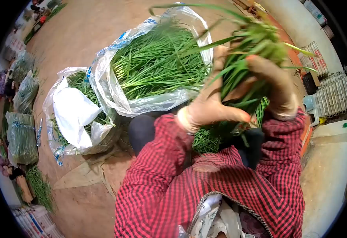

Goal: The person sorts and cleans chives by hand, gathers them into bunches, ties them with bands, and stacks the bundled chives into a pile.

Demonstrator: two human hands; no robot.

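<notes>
A thick bunch of garlic chives (237,65) is held up in front of me, its upper end blurred by motion. My left hand (211,109) cups it from the left, thumb along the lower side and fingers behind the leaves. From the right, my right hand (274,81) curls its fingers round the same bunch. Both hands appear to wear thin pale gloves. Beyond my left hand stands an open clear plastic bag (116,93) filled with more chives (161,59). Loose greens (206,141) lie below my hands, between my knees.
Left of the large bag, a smaller bag (48,103) of greens has a white sheet (73,115) over it. Wrapped bundles (22,137) and loose greens (38,186) line the left wall. Racks (334,95) stand along the right wall.
</notes>
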